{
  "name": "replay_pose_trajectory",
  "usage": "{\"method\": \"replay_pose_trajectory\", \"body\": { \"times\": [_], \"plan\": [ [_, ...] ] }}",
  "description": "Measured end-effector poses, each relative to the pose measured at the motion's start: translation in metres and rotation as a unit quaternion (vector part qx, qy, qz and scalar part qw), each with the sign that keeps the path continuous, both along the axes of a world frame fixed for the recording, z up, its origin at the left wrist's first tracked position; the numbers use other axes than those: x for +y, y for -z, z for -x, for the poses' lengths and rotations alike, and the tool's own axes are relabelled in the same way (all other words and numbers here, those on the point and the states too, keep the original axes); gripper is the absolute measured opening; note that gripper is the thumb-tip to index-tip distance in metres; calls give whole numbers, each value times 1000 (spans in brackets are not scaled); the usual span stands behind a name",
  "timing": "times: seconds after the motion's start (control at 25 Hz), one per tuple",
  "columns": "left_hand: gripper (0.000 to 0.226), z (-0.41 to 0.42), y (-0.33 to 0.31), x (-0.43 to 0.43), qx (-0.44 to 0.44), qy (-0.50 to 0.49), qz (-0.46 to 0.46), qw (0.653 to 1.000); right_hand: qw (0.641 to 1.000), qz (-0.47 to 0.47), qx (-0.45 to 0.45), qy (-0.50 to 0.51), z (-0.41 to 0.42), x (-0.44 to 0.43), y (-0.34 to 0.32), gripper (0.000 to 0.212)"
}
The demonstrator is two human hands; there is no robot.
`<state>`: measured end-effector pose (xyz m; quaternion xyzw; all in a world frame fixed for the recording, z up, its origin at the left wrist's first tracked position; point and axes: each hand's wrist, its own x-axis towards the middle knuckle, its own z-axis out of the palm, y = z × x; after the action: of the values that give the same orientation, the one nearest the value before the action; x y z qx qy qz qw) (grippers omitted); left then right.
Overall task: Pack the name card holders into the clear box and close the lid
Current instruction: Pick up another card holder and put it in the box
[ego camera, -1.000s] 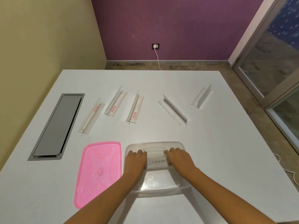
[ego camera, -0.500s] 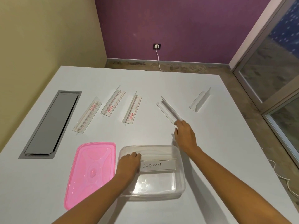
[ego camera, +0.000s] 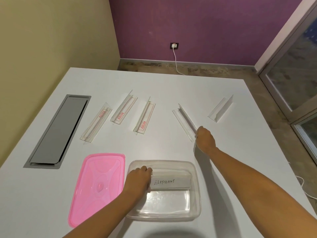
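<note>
Resting inside the clear rectangular plastic box (ego camera: pixel 195 194) near the front edge of the white bench (ego camera: pixel 171 86), left hand (ego camera: pixel 139 180) curled on the left end of the clear name card holder bearing a white card lettered ELEPHANT (ego camera: pixel 171 182), held upright across the box. Reaching toward the bench's middle, right hand (ego camera: pixel 205 139) closed on the near end of a clear L-shaped acrylic name card holder (ego camera: pixel 184 120) lying slantwise on the surface. Lying just left of the box, touching or nearly touching its side, flat pink translucent plastic lid (ego camera: pixel 97 186). Spread in a loose row further back: three clear holders with red-printed labels (ego camera: pixel 97 123) (ego camera: pixel 123 110) (ego camera: pixel 144 118), and towards the right edge a plain clear holder (ego camera: pixel 221 109). Set flush into the bench along its left edge, long grey metal cable hatch (ego camera: pixel 56 133).
</note>
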<state>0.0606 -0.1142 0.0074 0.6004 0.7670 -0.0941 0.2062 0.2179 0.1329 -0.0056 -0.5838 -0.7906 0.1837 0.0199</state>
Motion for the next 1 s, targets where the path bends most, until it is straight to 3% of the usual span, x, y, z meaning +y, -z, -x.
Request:
{"method": "replay_pose_trajectory", "body": {
  "times": [0.2, 0.32, 0.4, 0.52, 0.68, 0.76, 0.88, 1.0],
  "plan": [
    [45, 2, 2, 3, -7, 0, 6, 1000, 1000, -24, -8, 15, 0, 7, -1, 22],
    [56, 4, -6, 5, -37, 2, -8, 999, 996, -26, 63, 64, -1, 11, -8, 15],
    [57, 3, -16, 4, -85, -22, -64, 994, 991, -58, 96, 72, -1, 9, -17, 15],
    [48, 3, -35, 7, -192, -103, -152, 964, 983, -143, 112, 1, -7, -2, -33, 16],
    [38, 9, -59, 26, -382, -268, -206, 860, 933, -296, 168, -120, -18, -37, -58, 6],
    [45, 12, -69, 37, -448, -321, -215, 806, 904, -352, 172, -170, -24, -56, -67, 7],
    [79, 14, -79, 47, -597, -418, -178, 661, 882, -377, 193, -207, -31, -86, -73, 15],
    [69, 17, -81, 48, -674, -482, -159, 536, 867, -380, 227, -230, -37, -108, -74, 17]
  ]
}}
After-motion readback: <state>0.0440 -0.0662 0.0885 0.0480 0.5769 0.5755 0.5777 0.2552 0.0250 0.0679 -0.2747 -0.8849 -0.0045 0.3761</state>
